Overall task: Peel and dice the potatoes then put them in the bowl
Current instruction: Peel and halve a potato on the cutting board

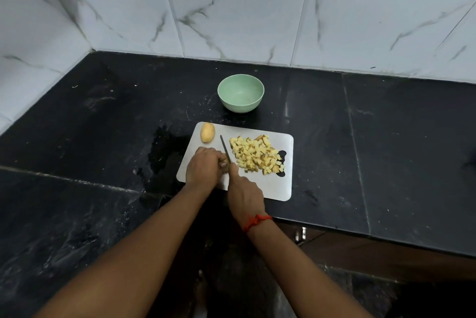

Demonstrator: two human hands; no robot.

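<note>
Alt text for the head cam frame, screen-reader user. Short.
A person's left hand holds a potato on a grey cutting board while the right hand cuts it with a knife. A pile of diced potato lies to the right on the board, a whole potato at its far left corner, and an empty green bowl stands beyond on the black counter.

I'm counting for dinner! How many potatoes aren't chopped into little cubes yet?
2. One whole potato lies at the cutting board's far left corner. The other potato is mostly hidden under the left hand, beside the knife; more could be hidden there.
</note>
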